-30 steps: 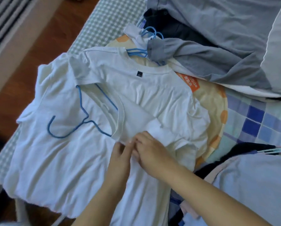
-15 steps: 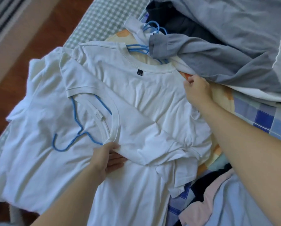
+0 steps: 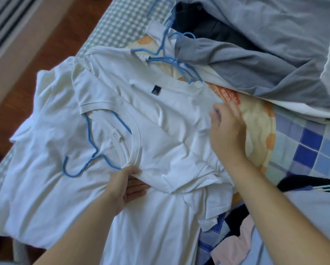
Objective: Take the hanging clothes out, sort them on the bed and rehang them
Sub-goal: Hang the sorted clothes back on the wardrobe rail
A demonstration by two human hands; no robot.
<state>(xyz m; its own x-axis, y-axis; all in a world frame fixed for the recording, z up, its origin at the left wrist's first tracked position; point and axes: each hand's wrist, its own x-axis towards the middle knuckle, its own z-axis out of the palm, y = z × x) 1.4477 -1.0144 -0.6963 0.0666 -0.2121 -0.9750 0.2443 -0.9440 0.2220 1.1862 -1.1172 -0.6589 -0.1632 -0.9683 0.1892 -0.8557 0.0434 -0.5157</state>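
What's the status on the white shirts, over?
Left hand pinches top white T-shirt edge. Right hand open on it. Blue hanger lies underneath.

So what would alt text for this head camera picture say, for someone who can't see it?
Two bare hands work on white T-shirts piled on a bed: the left hand grips a shirt's edge, the right hand rests open on top. Blue hangers and grey clothes lie around.

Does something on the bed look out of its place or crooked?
Yes. The blue hanger lies askew in the neck of a white T-shirt, hook pointing sideways, partly covered by another white T-shirt. The left hand grips that upper shirt's edge.
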